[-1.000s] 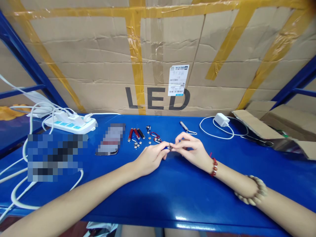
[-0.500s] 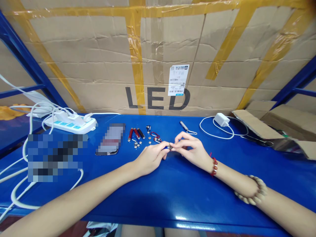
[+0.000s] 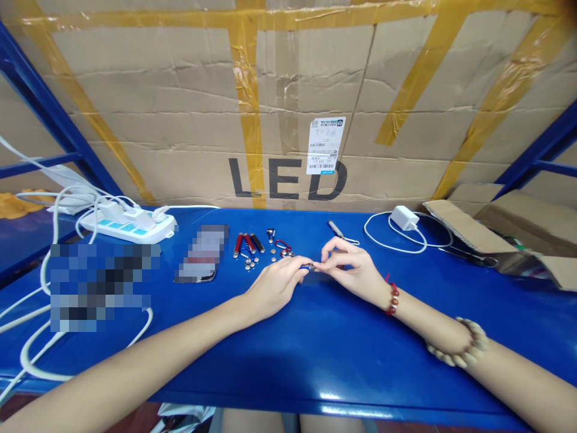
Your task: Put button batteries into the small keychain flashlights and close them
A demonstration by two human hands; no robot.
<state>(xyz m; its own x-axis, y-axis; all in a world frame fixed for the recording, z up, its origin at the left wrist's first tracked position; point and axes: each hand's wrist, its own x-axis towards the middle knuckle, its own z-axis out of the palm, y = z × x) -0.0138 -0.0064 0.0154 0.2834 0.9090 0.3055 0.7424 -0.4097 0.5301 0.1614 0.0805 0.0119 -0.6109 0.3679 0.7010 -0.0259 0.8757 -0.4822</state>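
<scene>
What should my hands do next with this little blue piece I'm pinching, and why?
Probably a small twist with the right hand while the left hand holds steady. Both pinch the small blue piece from opposite ends, fingertips almost meeting, so the parts look ready to seat. The button cells lie loose on the table behind, so avoid sweeping motions.

2 red tubes, 1 pwr strip, 1 charger

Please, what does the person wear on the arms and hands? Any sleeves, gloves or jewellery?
No sleeves, no gloves. The left arm wears nothing. The right arm has a red bead bracelet at the wrist and, higher up, a bracelet of larger pale beads.
</scene>
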